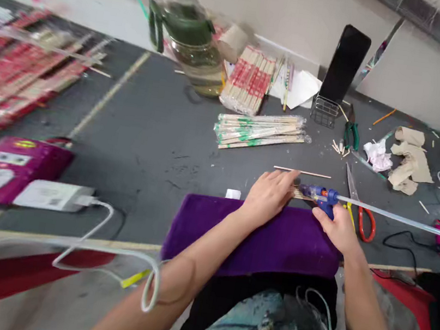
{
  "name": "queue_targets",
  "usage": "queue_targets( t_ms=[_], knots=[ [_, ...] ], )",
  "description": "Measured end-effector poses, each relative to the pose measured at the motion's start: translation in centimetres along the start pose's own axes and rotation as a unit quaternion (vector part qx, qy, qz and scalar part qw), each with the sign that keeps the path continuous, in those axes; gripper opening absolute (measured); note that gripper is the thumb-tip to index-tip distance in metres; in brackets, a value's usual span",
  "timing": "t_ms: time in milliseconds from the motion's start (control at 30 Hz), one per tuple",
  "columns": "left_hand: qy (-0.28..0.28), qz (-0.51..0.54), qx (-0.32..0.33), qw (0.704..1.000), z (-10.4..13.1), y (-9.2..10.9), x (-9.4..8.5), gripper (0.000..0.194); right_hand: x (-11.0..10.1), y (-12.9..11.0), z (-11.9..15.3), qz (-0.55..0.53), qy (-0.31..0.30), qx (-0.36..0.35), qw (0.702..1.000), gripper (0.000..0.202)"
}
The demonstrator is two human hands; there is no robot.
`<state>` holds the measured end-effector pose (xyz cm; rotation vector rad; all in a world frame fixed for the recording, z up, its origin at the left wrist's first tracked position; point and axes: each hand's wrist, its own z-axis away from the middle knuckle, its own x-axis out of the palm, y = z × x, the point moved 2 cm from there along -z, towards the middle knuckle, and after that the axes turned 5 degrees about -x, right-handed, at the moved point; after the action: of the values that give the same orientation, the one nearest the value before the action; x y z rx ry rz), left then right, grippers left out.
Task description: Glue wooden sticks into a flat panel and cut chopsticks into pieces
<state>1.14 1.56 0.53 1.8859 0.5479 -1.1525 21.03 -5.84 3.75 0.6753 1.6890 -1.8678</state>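
Note:
My right hand is wrapped round the handle of a blue hot glue gun. A long translucent glue stick sticks out of its back end. The nozzle points left, towards the fingertips of my left hand. Those fingers press together on a small row of thin wooden sticks, partly hidden under the hand and the gun. One loose thin stick lies just beyond them. Below both hands a purple cloth covers the table's front edge.
Orange-handled scissors lie right of the glue gun. Behind are wrapped chopsticks, a red-banded bundle, a water jug and a phone on a stand. Pliers and crumpled paper lie at right, a purple box left.

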Motion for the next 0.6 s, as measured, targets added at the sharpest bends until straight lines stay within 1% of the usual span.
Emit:
queue_targets(
  t_ms=[167, 300, 433, 600],
  knots=[
    [-0.002, 0.01, -0.001, 1.0, 0.2, -0.01, -0.37, 0.044, -0.31, -0.2, 0.12, -0.007, 0.003, -0.012, 1.0, 0.034],
    [0.0, 0.009, 0.001, 1.0, 0.17, 0.08, -0.58, 0.044, -0.61, -0.01, 0.29, -0.009, -0.004, 0.001, 1.0, 0.035],
    [0.001, 0.008, 0.004, 1.0, 0.11, 0.04, -0.55, 0.043, -0.85, 0.27, 0.43, -0.011, -0.004, 0.011, 1.0, 0.037],
    [-0.002, 0.009, 0.005, 1.0, 0.1, -0.04, -0.36, 0.044, -0.84, 0.18, 0.41, -0.015, -0.001, 0.003, 1.0, 0.037]
  ],
)
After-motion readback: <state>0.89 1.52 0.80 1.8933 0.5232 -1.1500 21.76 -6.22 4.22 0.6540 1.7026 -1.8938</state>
